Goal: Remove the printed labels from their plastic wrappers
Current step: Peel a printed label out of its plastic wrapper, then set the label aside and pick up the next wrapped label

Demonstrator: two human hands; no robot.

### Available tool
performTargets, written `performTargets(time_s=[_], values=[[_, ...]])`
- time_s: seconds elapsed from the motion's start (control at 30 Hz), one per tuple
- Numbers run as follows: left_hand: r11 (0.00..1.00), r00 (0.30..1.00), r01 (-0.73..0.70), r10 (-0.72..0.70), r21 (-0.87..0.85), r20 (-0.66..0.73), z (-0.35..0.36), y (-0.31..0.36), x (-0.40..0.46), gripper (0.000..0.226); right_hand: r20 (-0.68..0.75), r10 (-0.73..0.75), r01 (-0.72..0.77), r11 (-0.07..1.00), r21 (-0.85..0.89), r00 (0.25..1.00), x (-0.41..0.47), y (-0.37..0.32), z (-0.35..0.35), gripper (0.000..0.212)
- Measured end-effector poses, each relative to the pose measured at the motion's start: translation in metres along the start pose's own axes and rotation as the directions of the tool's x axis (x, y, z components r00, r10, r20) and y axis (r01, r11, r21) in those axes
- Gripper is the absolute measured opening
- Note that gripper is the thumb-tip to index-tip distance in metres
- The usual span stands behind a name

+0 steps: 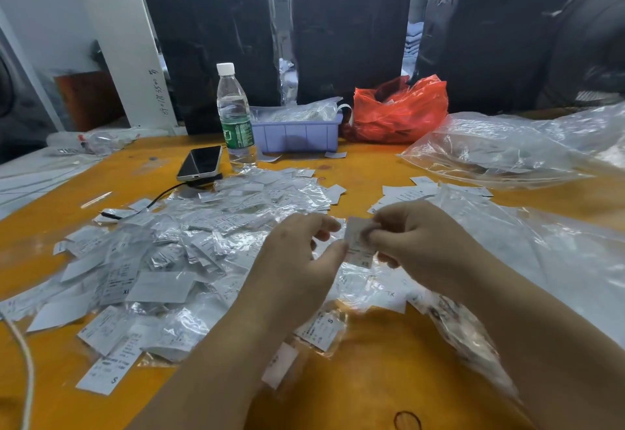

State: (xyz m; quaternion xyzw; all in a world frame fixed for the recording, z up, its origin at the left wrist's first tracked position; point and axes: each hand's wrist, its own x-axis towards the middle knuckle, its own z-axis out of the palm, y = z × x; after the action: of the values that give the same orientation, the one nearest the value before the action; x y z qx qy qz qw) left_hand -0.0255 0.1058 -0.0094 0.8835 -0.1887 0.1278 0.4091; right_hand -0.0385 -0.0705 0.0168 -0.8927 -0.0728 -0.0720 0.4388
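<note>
Legible markings are few: the size letter "S" stands on a printed label [107, 372] at the near left of the table and on a wrapped label [320, 327] just below the hands, and "XL" on a label in the pile [119, 281]. Handwritten figures run down the white pillar [159, 92], not clearly readable. The bottle's green band [238, 134] carries print too small to read.
</note>
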Motion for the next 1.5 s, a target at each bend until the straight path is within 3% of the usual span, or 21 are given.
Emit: performTargets(time_s=[0.1, 0.17, 0.33, 0.5, 0.6, 0.67, 0.87, 1.1, 1.2, 1.27, 1.4, 1.5], values=[[0.979, 0.997, 0.026, -0.010, -0.201, 0.078, 0.001, 0.004, -0.001, 0.017, 0.048, 0.016, -0.028, 0.965, 0.259, 0.999, 0.000, -0.007, -0.003, 0.006], [0.967, 0.997, 0.021, 0.000, -0.254, 0.081, 0.001, 0.008, -0.002, 0.008, 0.078, 0.059, -0.078, 0.963, 0.258, 0.995, -0.001, -0.009, -0.003, 0.011], [0.971, 0.996, 0.008, 0.013, -0.237, 0.086, 0.003, 0.009, -0.006, 0.022, 0.050, 0.104, -0.087, 0.961, -0.263, 0.993, -0.008, -0.013, -0.021, 0.017], [0.986, 0.990, 0.002, 0.021, -0.166, 0.137, 0.012, 0.027, -0.008, 0.023, -0.012, 0.131, -0.106, 0.735, -0.670, 0.991, -0.039, -0.021, -0.046, 0.027], [0.986, 0.977, -0.146, 0.131, 0.082, 0.169, 0.022, 0.049, -0.009, 0.015, -0.030, 0.147, -0.113, 0.601, -0.791, 0.989, -0.061, -0.021, -0.049, 0.024], [0.957, 0.968, -0.222, 0.194, 0.189, 0.157, 0.027, 0.060, -0.010, 0.015, -0.020, 0.161, -0.110, 0.568, -0.816, 0.987, -0.070, -0.017, -0.048, 0.019], [0.964, 0.972, -0.230, 0.221, 0.134, 0.083, 0.043, 0.068, -0.006, 0.015, -0.020, 0.238, -0.144, 0.515, -0.845, 0.971, -0.078, 0.002, -0.034, 0.032], [0.986, 0.998, -0.046, 0.053, -0.159, 0.043, 0.044, 0.046, -0.006, 0.021, -0.090, 0.158, -0.166, 0.570, -0.805, 0.983, -0.074, 0.003, -0.028, 0.035], [0.963, 0.999, 0.033, -0.026, -0.268, 0.029, 0.034, 0.041, -0.001, 0.021, -0.175, 0.005, -0.139, 0.627, -0.766, 0.985, -0.070, -0.004, -0.029, 0.020], [0.945, 0.997, 0.083, -0.080, -0.316, 0.023, 0.029, 0.037, 0.002, 0.020, -0.227, -0.106, -0.098, 0.673, -0.733, 0.968, -0.064, -0.004, -0.031, 0.022], [0.906, 0.991, 0.125, -0.134, -0.404, 0.006, 0.022, 0.034, 0.005, 0.019, -0.295, -0.207, 0.031, 0.862, -0.506, 0.933, -0.041, -0.006, -0.035, 0.023], [0.888, 0.987, 0.133, -0.158, -0.441, -0.021, 0.019, 0.033, 0.006, 0.015, -0.356, -0.264, 0.142, 0.932, -0.333, 0.897, -0.022, -0.015, -0.033, 0.020]])
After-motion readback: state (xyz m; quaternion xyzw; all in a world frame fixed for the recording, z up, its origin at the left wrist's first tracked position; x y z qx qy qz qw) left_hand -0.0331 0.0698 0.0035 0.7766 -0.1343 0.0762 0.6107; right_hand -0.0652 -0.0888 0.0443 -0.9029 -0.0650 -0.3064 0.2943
